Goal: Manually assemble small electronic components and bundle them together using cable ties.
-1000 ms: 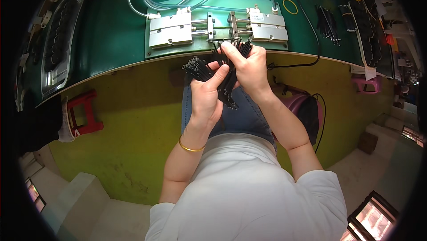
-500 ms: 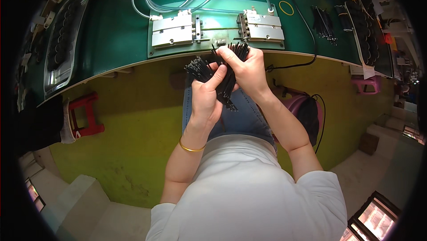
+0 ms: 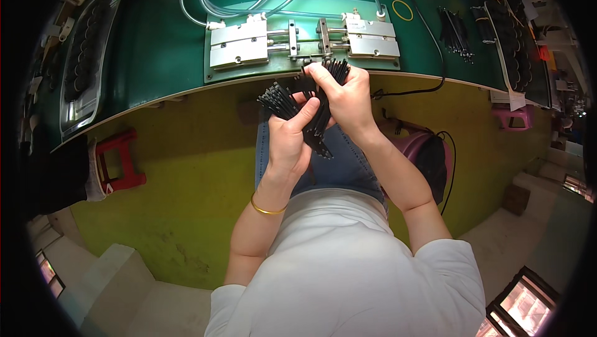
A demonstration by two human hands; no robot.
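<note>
Left hand (image 3: 291, 141) curled in a loose grip around a bundle of thin black rods (image 3: 287, 102), thumb laid across them; rod ends fan out up and to the left past the fingers. Right hand (image 3: 348, 97) closed, thumb and forefinger pinched on the upper ends of a few rods, the tips standing just above the knuckles. Both hands touch each other, held over the lap, just in front of the near edge of the green bench (image 3: 161, 57). Rods: slim, straight, matte black, all alike in length as far as visible; lower ends poke out below the left palm over the blue jeans (image 3: 348, 172). Directly beyond the hands sits a metal fixture (image 3: 305, 41): two dull silver blocks joined by guide bars on a green plate, clear tubing (image 3: 249, 1) looping from it. Thin gold bangle (image 3: 267, 208) on the left wrist. More black rods (image 3: 457, 29) lie on the bench at right.
</note>
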